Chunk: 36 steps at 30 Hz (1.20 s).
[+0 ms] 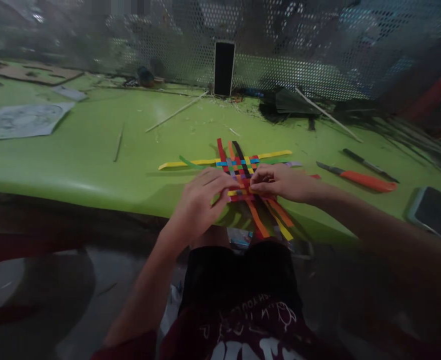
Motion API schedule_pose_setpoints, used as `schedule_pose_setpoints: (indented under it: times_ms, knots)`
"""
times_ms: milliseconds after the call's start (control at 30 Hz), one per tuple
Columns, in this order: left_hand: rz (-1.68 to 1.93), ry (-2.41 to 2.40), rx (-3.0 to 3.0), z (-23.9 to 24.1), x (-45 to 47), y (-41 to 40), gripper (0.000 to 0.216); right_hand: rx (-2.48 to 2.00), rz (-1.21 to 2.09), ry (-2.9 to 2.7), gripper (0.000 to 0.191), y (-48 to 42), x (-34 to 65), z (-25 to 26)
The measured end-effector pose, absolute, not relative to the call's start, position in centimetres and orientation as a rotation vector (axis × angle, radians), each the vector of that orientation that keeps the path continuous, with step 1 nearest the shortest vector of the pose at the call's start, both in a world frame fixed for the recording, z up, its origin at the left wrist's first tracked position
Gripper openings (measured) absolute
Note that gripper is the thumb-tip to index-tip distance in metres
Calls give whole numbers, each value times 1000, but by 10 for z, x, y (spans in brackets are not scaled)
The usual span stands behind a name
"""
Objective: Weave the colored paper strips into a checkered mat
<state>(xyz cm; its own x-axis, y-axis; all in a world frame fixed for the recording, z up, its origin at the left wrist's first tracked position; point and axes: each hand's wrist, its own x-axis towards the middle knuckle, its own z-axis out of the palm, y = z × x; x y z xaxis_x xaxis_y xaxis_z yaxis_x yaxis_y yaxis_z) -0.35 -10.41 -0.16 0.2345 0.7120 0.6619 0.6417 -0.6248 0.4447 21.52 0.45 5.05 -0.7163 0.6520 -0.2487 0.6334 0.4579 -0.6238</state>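
Observation:
A mat of woven paper strips [239, 167] in many colours lies near the front edge of the green table. Loose ends stick out all round it: a yellow strip [190, 163] to the left, a black strip [239, 150] at the top, an orange strip [258, 220] hanging toward me. My left hand [205, 195] is at the mat's left side, thumb and fingers closed on its near left part. Over the right side, my right hand [275, 180] has its fingers curled in a pinch on the strips. The fingers hide part of the weave.
To the right lie an orange-handled knife [368, 180], a dark slim knife [370, 165] and a phone [438, 212]. Another phone [224, 69] leans on the perforated metal panel [175, 45]. Thin sticks [177, 112], a printed sheet [25, 120] and scraps lie across the green table [104, 175].

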Motion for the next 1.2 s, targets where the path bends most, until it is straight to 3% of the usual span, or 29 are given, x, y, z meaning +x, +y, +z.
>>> schedule_pose_setpoints:
  times_ms: [233,667,1200]
  knots:
    - [863,1614,2540,-3,15,-115,10,-1159,987,-2662,21,6,213,45]
    - [900,1757,2413,-9,22,-114,8,-1337,945,-2854,15,12,192,58]
    - [989,1717,2408,-15,18,-112,9,-983,932,-3148,24,33,188,58]
